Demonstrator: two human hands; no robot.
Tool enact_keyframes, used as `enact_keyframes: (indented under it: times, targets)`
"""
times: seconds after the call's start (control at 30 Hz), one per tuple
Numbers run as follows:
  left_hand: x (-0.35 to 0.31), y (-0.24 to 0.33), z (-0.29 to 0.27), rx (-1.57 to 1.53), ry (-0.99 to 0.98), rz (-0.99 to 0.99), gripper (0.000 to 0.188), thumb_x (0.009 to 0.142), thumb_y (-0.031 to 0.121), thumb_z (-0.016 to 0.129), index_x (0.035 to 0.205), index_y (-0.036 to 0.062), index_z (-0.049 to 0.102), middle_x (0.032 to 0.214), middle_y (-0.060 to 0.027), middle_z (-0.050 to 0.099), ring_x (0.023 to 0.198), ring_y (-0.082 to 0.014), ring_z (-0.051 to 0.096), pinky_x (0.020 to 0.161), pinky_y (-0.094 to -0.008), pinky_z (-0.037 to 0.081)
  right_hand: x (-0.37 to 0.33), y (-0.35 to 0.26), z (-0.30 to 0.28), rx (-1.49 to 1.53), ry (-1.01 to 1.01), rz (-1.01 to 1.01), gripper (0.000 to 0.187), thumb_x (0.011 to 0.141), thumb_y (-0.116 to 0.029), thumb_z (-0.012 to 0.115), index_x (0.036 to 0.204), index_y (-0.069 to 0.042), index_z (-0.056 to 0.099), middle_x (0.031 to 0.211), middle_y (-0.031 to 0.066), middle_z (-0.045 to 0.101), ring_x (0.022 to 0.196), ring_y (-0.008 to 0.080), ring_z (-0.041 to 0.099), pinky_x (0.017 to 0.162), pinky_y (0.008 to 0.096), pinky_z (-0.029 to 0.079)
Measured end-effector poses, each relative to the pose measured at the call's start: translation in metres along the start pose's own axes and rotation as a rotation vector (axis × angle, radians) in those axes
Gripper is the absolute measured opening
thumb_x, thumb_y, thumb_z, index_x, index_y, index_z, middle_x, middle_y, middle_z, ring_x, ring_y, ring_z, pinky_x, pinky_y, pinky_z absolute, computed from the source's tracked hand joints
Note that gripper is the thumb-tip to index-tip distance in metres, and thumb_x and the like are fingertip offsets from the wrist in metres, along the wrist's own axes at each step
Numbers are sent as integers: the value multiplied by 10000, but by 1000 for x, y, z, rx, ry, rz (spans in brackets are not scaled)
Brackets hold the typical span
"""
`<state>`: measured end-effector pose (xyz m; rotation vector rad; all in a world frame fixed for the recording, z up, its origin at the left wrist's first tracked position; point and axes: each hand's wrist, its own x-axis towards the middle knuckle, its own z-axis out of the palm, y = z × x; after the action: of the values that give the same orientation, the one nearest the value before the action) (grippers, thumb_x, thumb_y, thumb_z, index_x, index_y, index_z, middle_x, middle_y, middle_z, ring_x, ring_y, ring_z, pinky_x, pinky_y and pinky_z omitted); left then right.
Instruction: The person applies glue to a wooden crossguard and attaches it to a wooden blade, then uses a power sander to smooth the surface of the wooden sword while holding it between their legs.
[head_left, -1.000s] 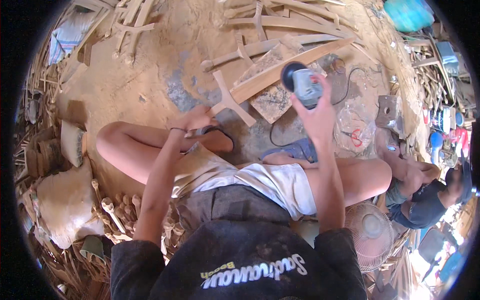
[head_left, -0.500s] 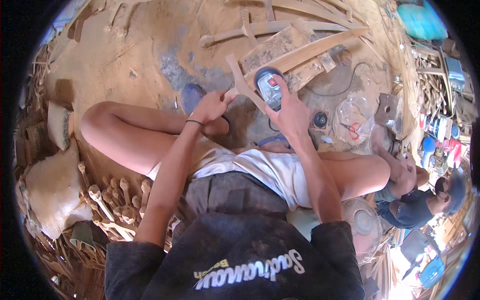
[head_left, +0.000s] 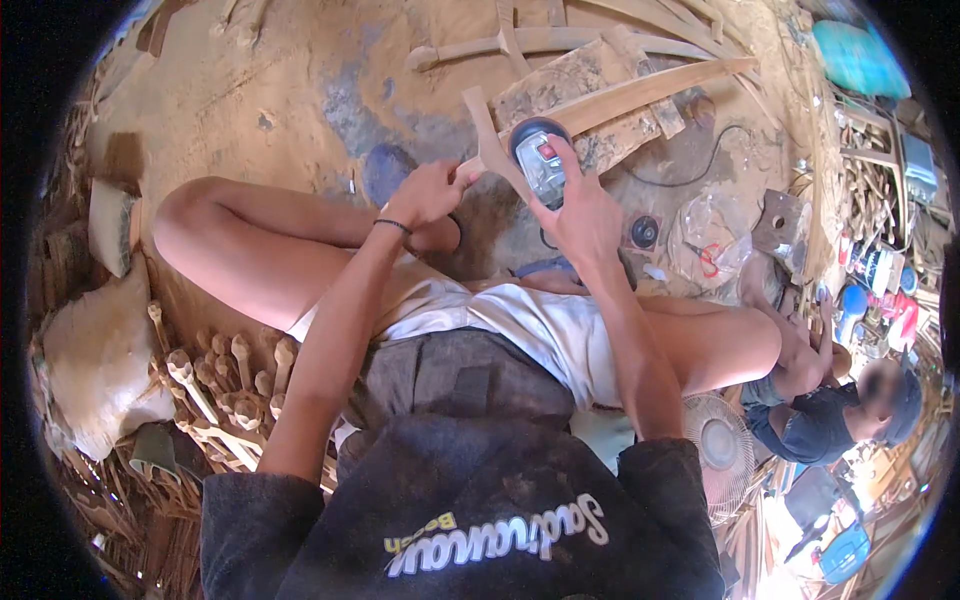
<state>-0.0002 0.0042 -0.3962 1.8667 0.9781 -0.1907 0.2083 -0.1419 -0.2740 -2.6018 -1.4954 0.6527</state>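
My left hand is closed around the near end of a pale wooden piece with a crosspiece. A long curved wooden bar runs from behind the sander toward the far right; whether it is one with the held piece I cannot tell, as the sander hides the join. In my right hand is an electric sander with a round dark pad and a clear grey body, its pad side against the wood. My fingers wrap over its body. Under the wood lies a worn, dusty board.
More curved wooden parts lie beyond. To the right are a spare round disc, a plastic bag, a cord and a fan. A seated person works at right. Turned wooden legs are piled at left.
The sander and the wood stay in my hands with almost the same placing. The whole view has shifted slightly, and the person at right has moved an arm.
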Motion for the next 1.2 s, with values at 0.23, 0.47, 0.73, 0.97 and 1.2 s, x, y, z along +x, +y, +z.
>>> enact_keyframes:
  times: [0.23,0.47,0.73,0.97,1.2]
  targets:
    - [2,-2,2,1,3,0,574,1081,510,612,1046,-50,734,908,-300,729,870,-462,720,791,-541,529,4,-5,2,-35,-40,7,939,880,-442,884,1665,-333,380,1131,278,723,974,487,774,812,553,637]
    - [0,-10,6,-10,36,9,560,1087,490,607,1098,-56,729,942,-320,734,906,-478,728,811,-534,536,11,-14,8,-24,23,7,924,898,-470,863,1670,-339,372,1119,279,721,958,478,779,806,554,638]
    - [1,-3,1,-26,-40,3,540,1096,481,602,1158,-38,739,985,-317,747,967,-485,735,857,-545,544,2,-14,-4,-74,-63,100,916,905,-484,847,1674,-336,370,1144,270,724,958,476,781,813,559,638]
    - [4,-9,6,36,-5,3,576,1088,516,604,1173,-37,743,989,-314,750,974,-485,737,850,-536,545,3,-9,5,-53,-43,7,943,878,-472,873,1671,-340,379,1155,272,726,996,471,779,832,550,640]
    - [3,-8,6,42,-10,2,604,1090,546,593,1219,-22,752,1004,-318,751,988,-495,733,859,-535,546,0,5,10,-10,85,4,878,881,-481,836,1646,-348,426,1070,247,757,932,466,775,776,566,615]
